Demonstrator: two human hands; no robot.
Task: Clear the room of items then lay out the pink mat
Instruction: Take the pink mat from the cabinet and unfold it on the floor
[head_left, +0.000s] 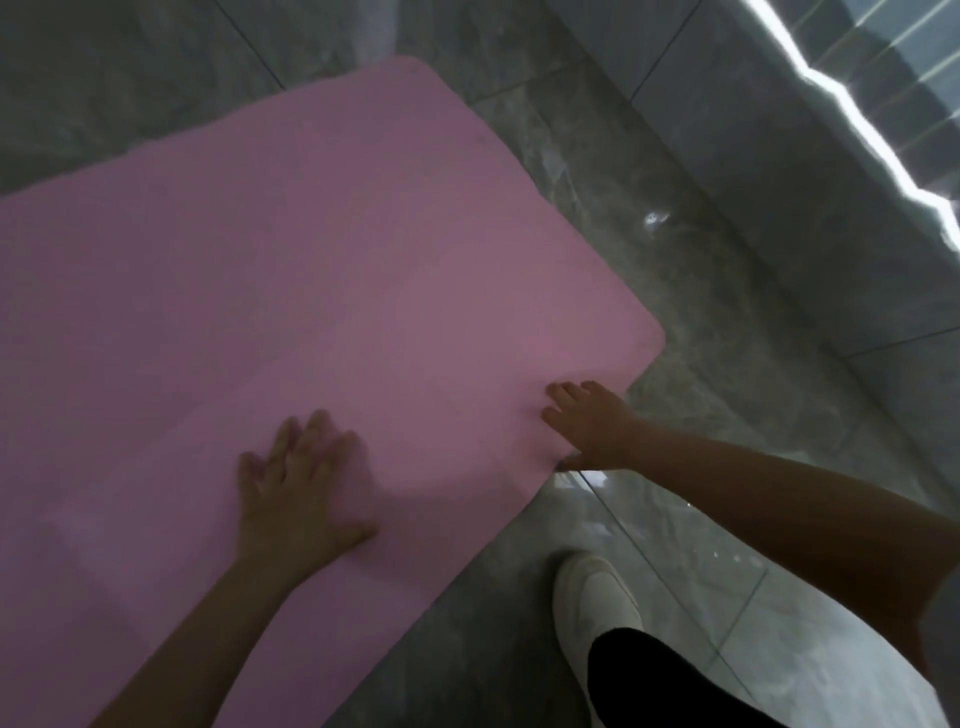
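Note:
The pink mat (291, 270) lies spread flat on the grey marble floor (701, 291), filling the left and middle of the view. My left hand (298, 483) rests palm down on the mat with its fingers straight and spread. My right hand (589, 423) is at the mat's near right edge, close to its rounded corner. Its fingers lie on top of the mat and its thumb sits at the edge, where the mat meets the floor.
My foot in a white shoe (595, 603) stands on the tiles just right of the mat's near edge. A grey tiled wall base (779, 104) with a bright light strip (852, 109) runs along the upper right.

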